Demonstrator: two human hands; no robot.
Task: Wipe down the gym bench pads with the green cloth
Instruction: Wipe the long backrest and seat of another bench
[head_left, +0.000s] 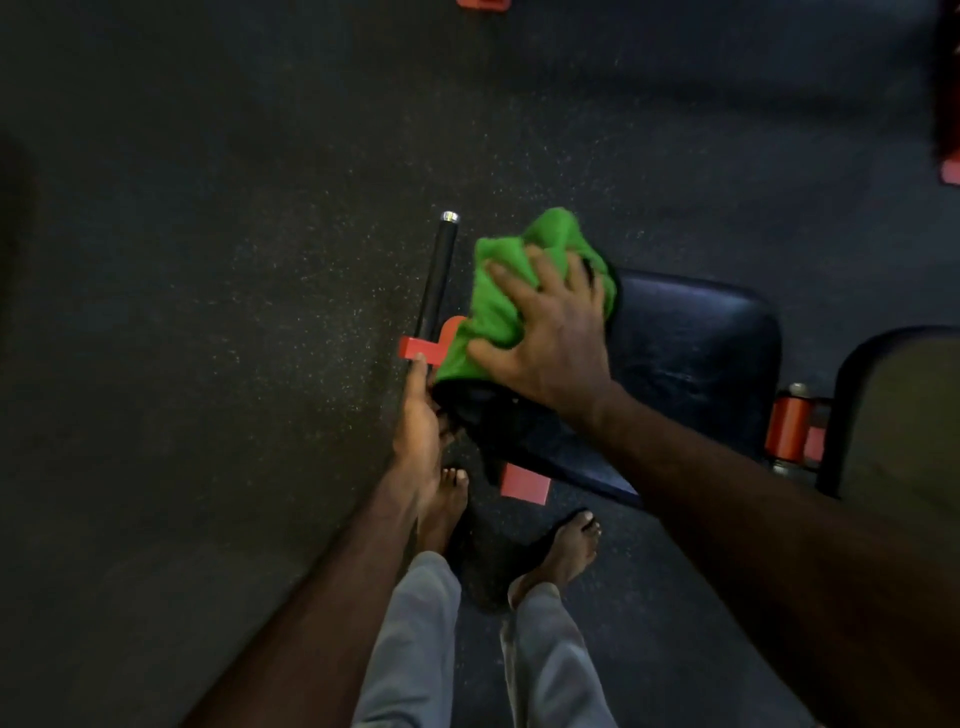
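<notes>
Lying under the right hand's spread fingers, green cloth.

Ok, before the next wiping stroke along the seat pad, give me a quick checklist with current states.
1. Green cloth under the right hand: ok, fingers spread and pressing on it.
2. Cloth on the seat pad: ok, at its left end, partly hanging over the edge.
3. Left hand steadying the bench: ok, resting by the red bracket under the black handle.
4. Stroke path along the pad: ok, nothing lying on it.
5. Pad already clean: cannot tell, too dark.
6. Bare feet away from the frame: ok.
</notes>
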